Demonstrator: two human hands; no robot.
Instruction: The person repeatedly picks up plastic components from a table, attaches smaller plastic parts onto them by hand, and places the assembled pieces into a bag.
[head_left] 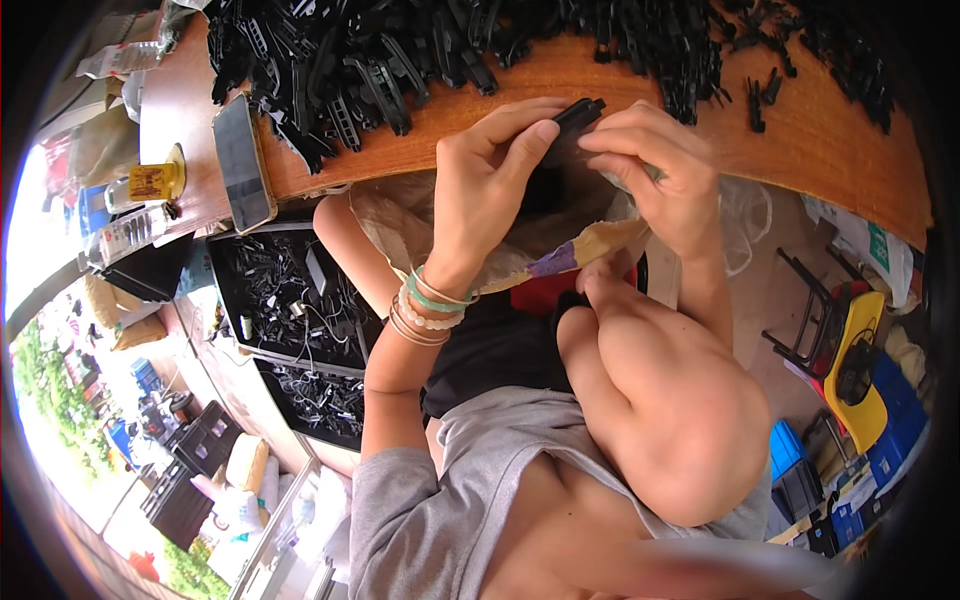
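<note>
My left hand (490, 170) is closed around a small, elongated black plastic part (578, 116), pinched between thumb and fingers just off the table's near edge. Close to the part's right side, my right hand (655, 165) has its thumb and fingertips drawn together. Those fingertips are slightly blurred, and whatever they grip is too small to tell. Beneath both hands an open woven sack (500, 262) spreads over my lap, its inside mostly dark. A heap of similar black plastic parts (385, 70) covers the far side of the wooden table (420, 140).
On the table's left lies a phone (243, 165), beside a yellow tape roll (158, 182). Black trays (290, 290) full of small black pieces sit at lower left. A yellow chair (858, 370) and blue crates (895, 425) stand at the right. Smaller black pieces (760, 100) lie at the table's right.
</note>
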